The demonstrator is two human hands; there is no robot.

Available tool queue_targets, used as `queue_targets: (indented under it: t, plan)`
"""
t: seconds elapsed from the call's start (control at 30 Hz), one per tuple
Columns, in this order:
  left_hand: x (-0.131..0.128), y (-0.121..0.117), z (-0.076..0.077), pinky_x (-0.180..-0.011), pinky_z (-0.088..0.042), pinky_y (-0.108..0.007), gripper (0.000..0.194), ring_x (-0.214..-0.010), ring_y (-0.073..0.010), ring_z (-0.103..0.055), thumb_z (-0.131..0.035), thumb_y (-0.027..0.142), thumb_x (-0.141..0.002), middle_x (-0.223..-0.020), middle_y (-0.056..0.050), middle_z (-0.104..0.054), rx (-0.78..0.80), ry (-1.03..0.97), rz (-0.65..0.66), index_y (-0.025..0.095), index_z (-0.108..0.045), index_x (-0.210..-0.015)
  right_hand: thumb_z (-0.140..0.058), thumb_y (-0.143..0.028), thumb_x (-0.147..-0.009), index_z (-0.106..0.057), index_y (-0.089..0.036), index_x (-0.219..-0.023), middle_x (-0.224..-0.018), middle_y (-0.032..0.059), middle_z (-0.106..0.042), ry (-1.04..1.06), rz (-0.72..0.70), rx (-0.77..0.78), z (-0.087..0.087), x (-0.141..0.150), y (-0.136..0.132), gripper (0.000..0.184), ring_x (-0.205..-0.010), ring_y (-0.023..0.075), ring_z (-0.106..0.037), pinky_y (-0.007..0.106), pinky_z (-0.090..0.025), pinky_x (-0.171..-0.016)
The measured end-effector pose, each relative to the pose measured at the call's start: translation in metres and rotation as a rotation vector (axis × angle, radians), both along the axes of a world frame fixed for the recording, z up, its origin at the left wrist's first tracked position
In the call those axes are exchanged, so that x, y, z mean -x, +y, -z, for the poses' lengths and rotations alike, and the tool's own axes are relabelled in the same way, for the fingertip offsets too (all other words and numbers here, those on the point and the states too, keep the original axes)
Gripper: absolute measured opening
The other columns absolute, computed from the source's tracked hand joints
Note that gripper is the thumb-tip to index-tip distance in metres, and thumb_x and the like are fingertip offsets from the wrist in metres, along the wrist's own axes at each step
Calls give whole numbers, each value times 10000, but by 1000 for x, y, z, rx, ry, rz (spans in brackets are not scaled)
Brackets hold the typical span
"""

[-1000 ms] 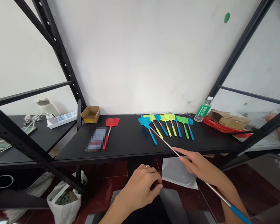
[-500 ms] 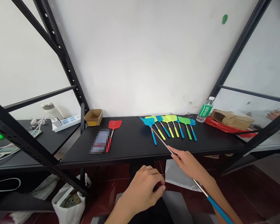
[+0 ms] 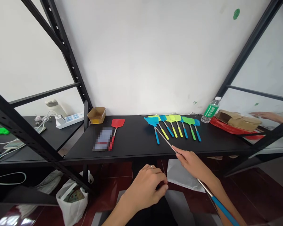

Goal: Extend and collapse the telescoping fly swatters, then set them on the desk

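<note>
My right hand (image 3: 190, 161) is closed round the thin metal shaft of a long fly swatter (image 3: 166, 139). Its blue handle (image 3: 224, 210) runs back along my forearm, and its blue head appears to lie over the leftmost swatter on the black shelf. That swatter's blue grip (image 3: 157, 138) points towards me. Several blue, yellow and green fly swatters (image 3: 189, 121) lie beside it in a row, heads to the wall. Over my lap, my left hand (image 3: 148, 188) is loosely curled, a ring on one finger, with nothing seen in it. A red fly swatter (image 3: 118, 122) lies apart at left.
A pixelated, phone-like rectangle (image 3: 104, 139) lies by the red swatter, near a small cardboard box (image 3: 96, 115). At right stand a water bottle (image 3: 211, 110) and an opened brown carton (image 3: 238, 121) on red plastic. Black metal posts (image 3: 75, 69) frame both sides. A white bag (image 3: 73, 202) sits below left.
The view has shifted slightly. Both hands keep nearly the same pose, the right still on the long swatter. At far right, another person's hand has stretched out further to the left.
</note>
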State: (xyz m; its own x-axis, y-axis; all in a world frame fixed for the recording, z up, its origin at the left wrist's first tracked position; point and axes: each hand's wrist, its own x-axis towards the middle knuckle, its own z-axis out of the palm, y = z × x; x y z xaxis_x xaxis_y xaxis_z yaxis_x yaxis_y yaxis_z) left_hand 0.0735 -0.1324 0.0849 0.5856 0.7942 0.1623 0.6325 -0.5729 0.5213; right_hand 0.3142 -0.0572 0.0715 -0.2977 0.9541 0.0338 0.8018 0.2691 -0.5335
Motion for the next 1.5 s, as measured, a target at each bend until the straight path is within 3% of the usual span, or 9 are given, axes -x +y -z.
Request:
queue_targets:
  t: [0.13,0.33,0.47,0.77,1.03,1.3,1.5]
  plan:
    - [2,0,0,-816,-381,-317,105,-838,-163,-599,-574,265,-921,-904,10,-711,0,-2,-6,215,-664,-897,-287,-462,-1025,-380,-192,-1544,-551,-27,-407,78,-12,60,2,-6,8,592,-506,168,-392,278,-288,-528]
    - [1,1,0,-816,-382,-320,119,-840,-166,-600,-562,269,-930,-901,6,-708,1,10,2,211,-660,-893,-298,-503,-1015,-389,-188,-1538,-569,-30,-403,112,9,109,-26,-28,-15,618,-523,172,-415,284,-313,-540]
    - [1,1,0,-811,-384,-315,108,-842,-161,-602,-567,266,-927,-898,16,-705,10,14,9,217,-659,-900,-289,-508,-1016,-391,-169,-1535,-566,-39,-366,77,-17,180,-35,-34,-24,628,-526,168,-404,279,-299,-537]
    - [1,1,1,-823,-388,-319,116,-848,-158,-600,-562,265,-929,-898,15,-704,15,11,8,215,-663,-902,-275,-494,-1017,-396,-199,-1535,-577,-24,-440,15,-4,170,-39,-36,-32,608,-535,179,-462,286,-322,-538]
    - [2,0,0,-820,-389,-322,107,-845,-168,-603,-568,266,-925,-902,11,-708,6,10,-1,218,-662,-905,-282,-474,-1013,-406,-183,-1529,-566,-24,-454,70,19,142,-25,-25,-12,604,-539,183,-464,290,-340,-548]
    - [4,1,1,-820,-395,-327,123,-863,-175,-612,-563,272,-930,-902,-10,-706,10,9,7,207,-666,-907,-303,-513,-1018,-397,-191,-1534,-570,-35,-398,146,-35,176,-48,-21,-37,615,-522,158,-405,276,-306,-524]
    - [4,0,-2,-817,-397,-326,138,-848,-180,-608,-552,277,-936,-899,-20,-706,0,20,9,208,-667,-908,-302,-491,-1020,-449,-224,-1507,-533,-33,-429,79,-99,181,-38,-4,-32,575,-498,158,-415,265,-296,-510]
